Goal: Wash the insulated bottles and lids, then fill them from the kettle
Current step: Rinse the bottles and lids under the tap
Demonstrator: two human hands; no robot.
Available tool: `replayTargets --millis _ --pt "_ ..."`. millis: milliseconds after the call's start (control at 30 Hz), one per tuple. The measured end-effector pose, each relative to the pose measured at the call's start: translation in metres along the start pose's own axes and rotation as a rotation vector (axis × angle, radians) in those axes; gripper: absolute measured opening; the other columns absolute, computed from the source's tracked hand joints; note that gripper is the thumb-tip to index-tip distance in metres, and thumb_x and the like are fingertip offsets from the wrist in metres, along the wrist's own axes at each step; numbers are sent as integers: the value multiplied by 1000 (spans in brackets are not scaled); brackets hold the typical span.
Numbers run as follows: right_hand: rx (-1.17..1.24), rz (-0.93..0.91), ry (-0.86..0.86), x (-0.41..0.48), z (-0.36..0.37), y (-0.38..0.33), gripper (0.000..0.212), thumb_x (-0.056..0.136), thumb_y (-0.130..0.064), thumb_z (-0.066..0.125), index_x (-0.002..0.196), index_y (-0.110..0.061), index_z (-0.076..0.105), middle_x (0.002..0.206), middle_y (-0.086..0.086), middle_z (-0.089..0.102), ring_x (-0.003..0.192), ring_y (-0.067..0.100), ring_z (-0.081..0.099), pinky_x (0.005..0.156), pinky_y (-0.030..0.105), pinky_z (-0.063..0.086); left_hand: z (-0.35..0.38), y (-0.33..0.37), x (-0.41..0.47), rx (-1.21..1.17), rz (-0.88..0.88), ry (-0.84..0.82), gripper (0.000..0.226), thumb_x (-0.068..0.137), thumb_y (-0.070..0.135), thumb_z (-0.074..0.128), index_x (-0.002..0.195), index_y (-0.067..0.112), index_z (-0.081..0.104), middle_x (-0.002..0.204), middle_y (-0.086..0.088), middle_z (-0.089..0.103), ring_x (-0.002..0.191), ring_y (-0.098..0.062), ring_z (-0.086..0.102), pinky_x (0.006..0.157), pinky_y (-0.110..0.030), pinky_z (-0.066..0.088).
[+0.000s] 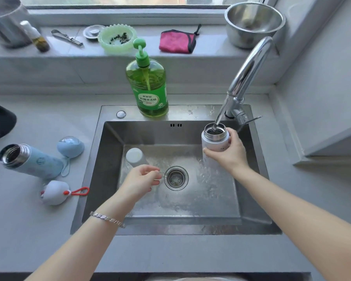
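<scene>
My right hand [229, 155] grips a white insulated bottle [215, 138] upright at the sink's back right. Its open steel mouth sits under the tap's water stream [219, 118]. My left hand [142, 179] hovers low over the sink floor just left of the drain [176, 178], fingers loosely curled with nothing visible in them. A second white bottle [134, 156] sits in the sink right behind that hand, base towards me. On the counter to the left are an open light-blue bottle [31, 161], a blue lid [70, 147] with a strap, and a white lid [55, 192] with a red loop.
A green dish-soap pump bottle [148, 86] stands on the steel sink's back rim [109, 112]; the chrome faucet [249, 67] arches from the right. The window ledge holds a steel bowl [253, 23], pink cloth [177, 41], green dish [117, 38] and steel pot [4, 21].
</scene>
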State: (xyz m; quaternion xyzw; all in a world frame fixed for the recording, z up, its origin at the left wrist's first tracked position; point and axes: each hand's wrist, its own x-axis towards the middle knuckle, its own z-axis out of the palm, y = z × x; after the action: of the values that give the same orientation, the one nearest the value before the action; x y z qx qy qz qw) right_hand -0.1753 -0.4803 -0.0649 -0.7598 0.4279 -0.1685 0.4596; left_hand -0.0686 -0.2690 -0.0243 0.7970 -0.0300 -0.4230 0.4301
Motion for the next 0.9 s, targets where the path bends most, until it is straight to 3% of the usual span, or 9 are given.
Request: replayTargets --millis 300,467,533,600,700,800,900 --pt "-6 -27 4 5 -1 7 68 57 -24 86 113 -27 47 116 1 54 103 14 50 88 26 42 2 2 5 -8 -17 5 14 94 10 49 103 11 59 87 0 66 78 -10 62 70 -25 45" --pt "-6 -29 0 9 -2 7 69 56 -24 86 113 -28 49 115 1 54 100 12 50 85 22 40 14 21 10 32 33 -8 14 90 11 55 103 11 61 92 -4 67 81 -11 64 73 -25 47" --pt "-35 -24 -15 8 -6 4 70 56 -26 86 115 -29 49 113 0 53 98 11 51 84 21 40 24 36 17 95 126 8 24 85 19 65 107 12 62 99 -4 67 89 -14 65 84 -31 51" --pt "-98 -46 -61 3 -12 -2 72 55 -28 85 117 -32 50 109 -2 51 94 10 51 82 21 40 40 58 23 153 216 -18 47 74 37 74 115 20 58 108 1 63 97 -14 63 91 -37 51" --pt "-252 -149 -184 -15 -22 -16 79 55 -31 82 126 -35 48 105 -5 49 93 13 55 82 28 46 67 84 23 231 276 -132 77 67 51 75 133 22 46 120 2 54 110 -14 56 95 -36 48" --pt "-317 -265 -317 -29 -35 -22 89 53 -33 82 134 -36 44 107 -6 50 98 16 55 90 36 45 82 80 17 294 342 -135 55 74 45 72 121 20 58 116 5 60 106 -9 57 90 -25 47" --pt "-231 -162 -374 -42 -54 -10 92 59 -42 83 138 -39 35 125 -15 41 117 7 42 104 30 34 81 61 10 53 247 -145 27 80 34 71 104 23 67 104 -3 67 90 -13 63 76 -29 53"
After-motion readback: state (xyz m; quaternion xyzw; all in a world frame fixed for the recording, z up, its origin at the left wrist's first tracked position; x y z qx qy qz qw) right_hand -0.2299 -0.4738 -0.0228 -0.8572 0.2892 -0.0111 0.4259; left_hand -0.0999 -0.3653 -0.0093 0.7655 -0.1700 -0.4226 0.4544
